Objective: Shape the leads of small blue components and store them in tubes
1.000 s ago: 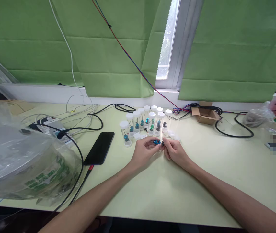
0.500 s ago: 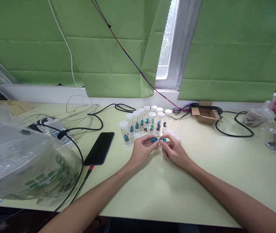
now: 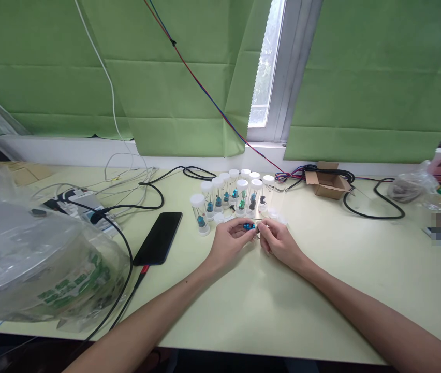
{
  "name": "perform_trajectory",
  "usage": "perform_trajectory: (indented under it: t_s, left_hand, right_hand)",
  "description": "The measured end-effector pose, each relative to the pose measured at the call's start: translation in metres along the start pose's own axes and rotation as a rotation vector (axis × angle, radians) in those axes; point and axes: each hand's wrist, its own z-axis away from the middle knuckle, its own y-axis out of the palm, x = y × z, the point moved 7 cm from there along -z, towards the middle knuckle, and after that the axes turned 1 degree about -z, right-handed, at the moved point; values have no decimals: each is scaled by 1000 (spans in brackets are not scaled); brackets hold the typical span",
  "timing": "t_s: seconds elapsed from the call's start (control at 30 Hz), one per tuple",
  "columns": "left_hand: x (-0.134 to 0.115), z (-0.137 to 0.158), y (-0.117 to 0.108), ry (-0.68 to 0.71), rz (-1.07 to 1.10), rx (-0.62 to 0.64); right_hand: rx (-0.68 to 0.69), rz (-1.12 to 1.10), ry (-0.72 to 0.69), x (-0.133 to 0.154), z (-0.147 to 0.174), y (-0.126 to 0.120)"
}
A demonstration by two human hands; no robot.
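Since the earlier frame, a slight shift has been made at the fingertips: the bright blue spot that was seen beside the right fingers is no longer shown, while the rows of tubes have been left as they were.

A small blue piece (image 3: 249, 226) is held in the left hand (image 3: 230, 241), pinched between thumb and fingers with little opening left. The right hand (image 3: 280, 241) is drawn nearly closed, and a dark piece (image 3: 258, 228) appears to be gripped at its fingertips, right beside the blue one; whether the two are joined cannot be told. Both hands are kept low over the counter (image 3: 275, 311), just in front of the capped tubes (image 3: 200, 215), in which blue, green and dark items are contained. A loose white cap (image 3: 219, 218) is seen near the left hand, and a phone (image 3: 157, 238) is laid well to its left.

The step in hand is judged to be close fingertip work on the blue piece. For the next move, a steady left pinch and small, careful motions of the right fingertips would seem to be called for, with the tubes left unbumped.
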Motion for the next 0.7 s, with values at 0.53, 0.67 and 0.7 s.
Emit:
perform_trajectory:
  t_s: [0.53,0.67,0.7]
  left_hand:
    - [0,2,2,17,-49,15]
    - [-1,2,3,12,-42,11]
    - [-1,2,3,9,-33,11]
  right_hand:
    - [-45,4,31,-5,-2,0]
    - [-46,6,43,-7,-2,0]
    - [-50,12,40,-6,-2,0]
